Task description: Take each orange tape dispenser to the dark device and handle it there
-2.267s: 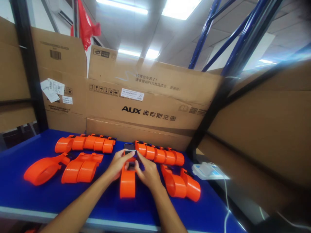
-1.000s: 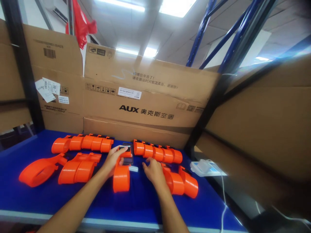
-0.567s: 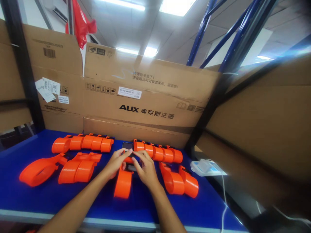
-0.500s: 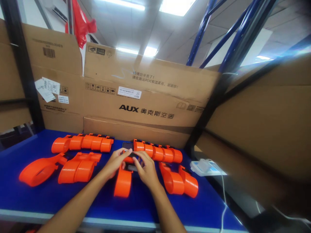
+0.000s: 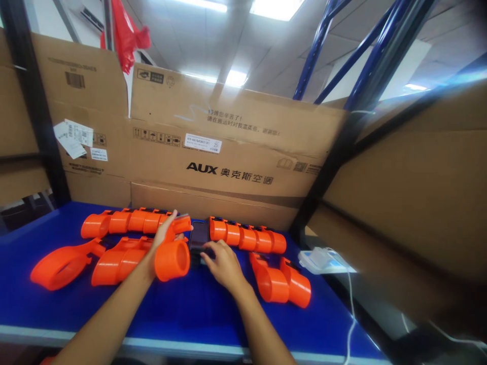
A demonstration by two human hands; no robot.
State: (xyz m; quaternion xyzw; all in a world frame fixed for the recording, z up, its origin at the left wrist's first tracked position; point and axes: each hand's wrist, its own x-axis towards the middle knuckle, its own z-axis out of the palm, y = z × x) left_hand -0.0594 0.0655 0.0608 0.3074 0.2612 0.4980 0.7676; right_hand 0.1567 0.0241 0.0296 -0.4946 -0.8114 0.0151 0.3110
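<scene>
My left hand (image 5: 166, 234) is closed around an orange plastic holder (image 5: 172, 260) with a wide ring, lifted above the blue table and tilted. The ring hangs open towards the right. My right hand (image 5: 224, 263) has thumb and fingers drawn together at the near end of a flat black device with a dark screen (image 5: 200, 234). Something dark shows under those fingertips, but its shape is hidden. Behind my left hand stands a row of orange holders (image 5: 120, 223) with black tops; more orange holders (image 5: 108, 267) lie partly covered by my left forearm.
Another row of orange holders (image 5: 247, 238) stands at the back right, with two holders (image 5: 283, 286) nearer. A loose orange ring piece (image 5: 63, 268) lies far left. A cardboard wall (image 5: 228, 152) closes the back. A white box with a cable (image 5: 323, 261) sits beyond the right edge.
My hands have moved apart. The left has carried the orange holder up and left, turning its ring; the right stays near the black device, which is now more exposed.
</scene>
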